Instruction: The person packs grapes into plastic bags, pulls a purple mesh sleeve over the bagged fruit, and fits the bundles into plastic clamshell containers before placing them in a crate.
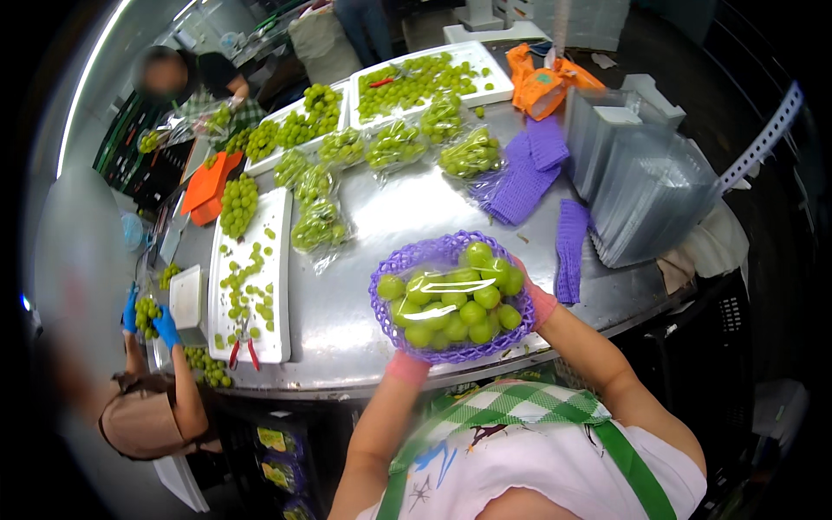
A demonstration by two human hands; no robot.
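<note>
Both my hands wear pink gloves and hold a clear plastic pack of green grapes [455, 302] over the metal table's near edge. A purple foam net [390, 260] surrounds the pack's sides. My left hand [409, 368] grips its lower left side from below, fingers mostly hidden under it. My right hand [537, 299] clasps its right side, with the fingertips hidden behind the net. Folded purple foam nets [523, 175] lie beyond the pack to the right, and another purple net [571, 250] lies nearer my right hand.
Stacked clear plastic trays [650, 188] stand at right. Bagged grapes [395, 144] and white trays of grapes [286, 260] line the table's far and left sides; red-handled snips [244, 354] rest on one. A co-worker's blue-gloved hands [167, 327] hold grapes at left; another person stands far left.
</note>
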